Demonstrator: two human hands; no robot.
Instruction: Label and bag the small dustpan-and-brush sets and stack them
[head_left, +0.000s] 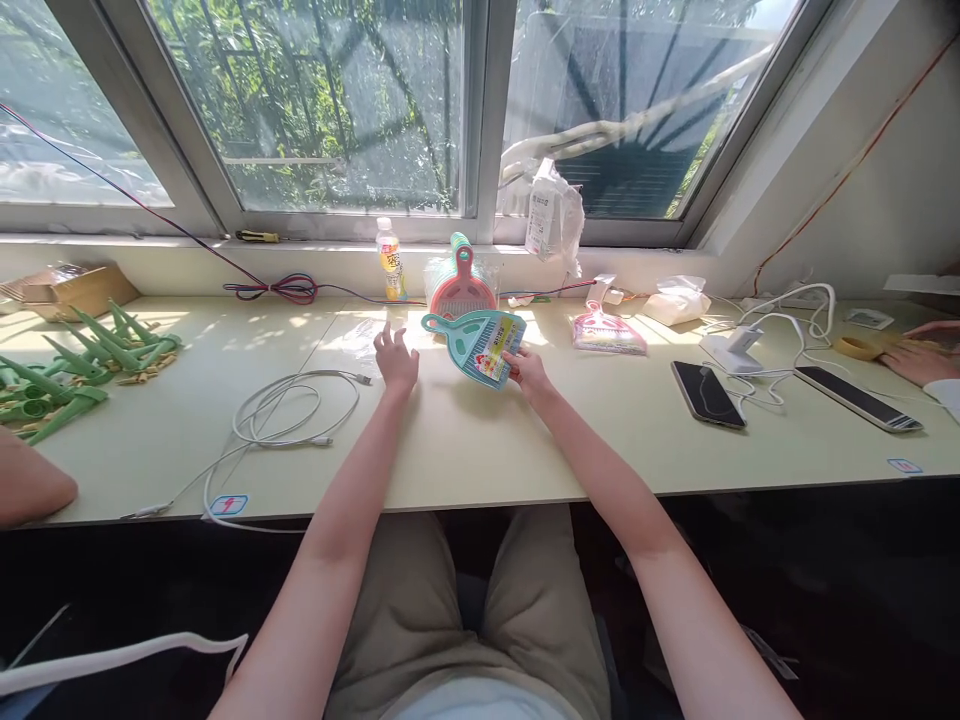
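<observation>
My right hand (529, 375) is closed on the right edge of a small mint-green dustpan (465, 340), its thumb over a printed yellow and white label. The dustpan is tilted above the table, its looped handle pointing left. My left hand (397, 362) is left of the dustpan, fingers spread and curved, beside a clear plastic bag (358, 345). Whether the fingertips touch the bag I cannot tell. Just behind the held dustpan stands a stack of red and green dustpans (463, 285). A pink dustpan in clear wrapping (607, 330) lies to the right.
A drink bottle (391, 262) stands at the back by the window. A coiled white cable (289, 410) lies left, near green plastic pieces (82, 360). Right are two phones (709, 393) and a white charging stand (733, 350). Another person's hand (919, 355) is far right, an elbow far left.
</observation>
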